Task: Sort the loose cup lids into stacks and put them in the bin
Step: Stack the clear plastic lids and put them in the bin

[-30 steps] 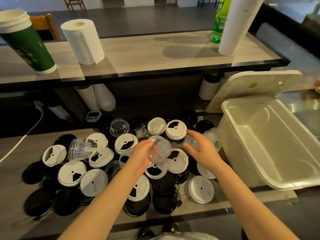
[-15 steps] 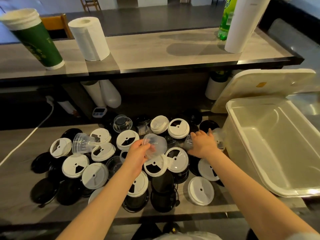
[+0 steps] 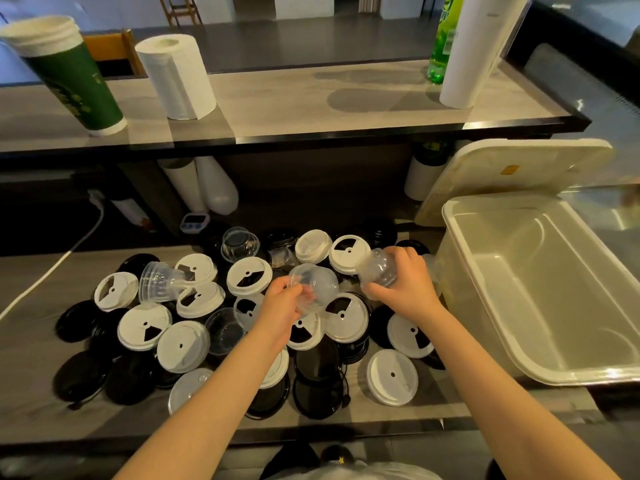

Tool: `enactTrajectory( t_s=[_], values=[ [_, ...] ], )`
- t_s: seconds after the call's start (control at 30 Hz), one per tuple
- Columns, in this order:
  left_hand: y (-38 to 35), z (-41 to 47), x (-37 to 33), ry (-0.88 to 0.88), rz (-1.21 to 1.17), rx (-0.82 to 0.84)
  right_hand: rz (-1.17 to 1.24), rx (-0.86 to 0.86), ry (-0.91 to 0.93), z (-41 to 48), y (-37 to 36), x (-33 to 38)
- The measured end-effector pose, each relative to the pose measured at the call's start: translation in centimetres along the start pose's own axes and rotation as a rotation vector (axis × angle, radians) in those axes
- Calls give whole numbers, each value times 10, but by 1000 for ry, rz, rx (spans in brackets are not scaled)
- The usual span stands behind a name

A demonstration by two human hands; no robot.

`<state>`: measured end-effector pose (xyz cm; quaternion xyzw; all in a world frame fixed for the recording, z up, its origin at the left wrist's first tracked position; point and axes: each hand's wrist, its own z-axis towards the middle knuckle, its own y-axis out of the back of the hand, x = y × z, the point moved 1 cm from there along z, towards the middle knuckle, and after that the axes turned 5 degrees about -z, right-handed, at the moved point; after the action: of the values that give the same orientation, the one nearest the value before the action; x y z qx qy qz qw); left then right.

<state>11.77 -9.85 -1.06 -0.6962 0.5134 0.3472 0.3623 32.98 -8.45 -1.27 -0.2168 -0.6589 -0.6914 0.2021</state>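
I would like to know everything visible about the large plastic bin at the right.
The bin is a large rectangular tub of cream, glossy plastic with rounded corners and a wide flat rim. It stands open on the lower counter, right of the lid pile; no lids show inside. Its matching cover leans behind it. The right hand, gripping a clear dome lid, is close to its left wall; contact cannot be told.

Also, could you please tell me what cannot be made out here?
Head view: how many clear dome lids the left hand holds; see-through plastic overlaps.
Head view: lid count in the right hand; fingers cover its clear stack.
Head view: the bin's right end; cut off by the frame.
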Motion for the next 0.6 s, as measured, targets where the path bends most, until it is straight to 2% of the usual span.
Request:
enactTrajectory(
  t_s=[0.13, 0.23, 0.33, 0.43, 0.6],
  values=[
    [0, -3, 0, 7, -68, 7, 392, -57, -57, -19, 2, 20],
    [-1, -6, 0, 43, -116, 8, 721, -9, -96, -34, -3, 37],
    [1, -13, 0, 81, -135, 11, 913, -6, -116, -44, -10, 54],
    [6, -22, 1, 134, -182, 8, 975, -24, -108, -51, -18, 65],
    [13, -31, 3, 182, -288, 50, 853, 41, -9, -58, -28, 72]
  ],
)
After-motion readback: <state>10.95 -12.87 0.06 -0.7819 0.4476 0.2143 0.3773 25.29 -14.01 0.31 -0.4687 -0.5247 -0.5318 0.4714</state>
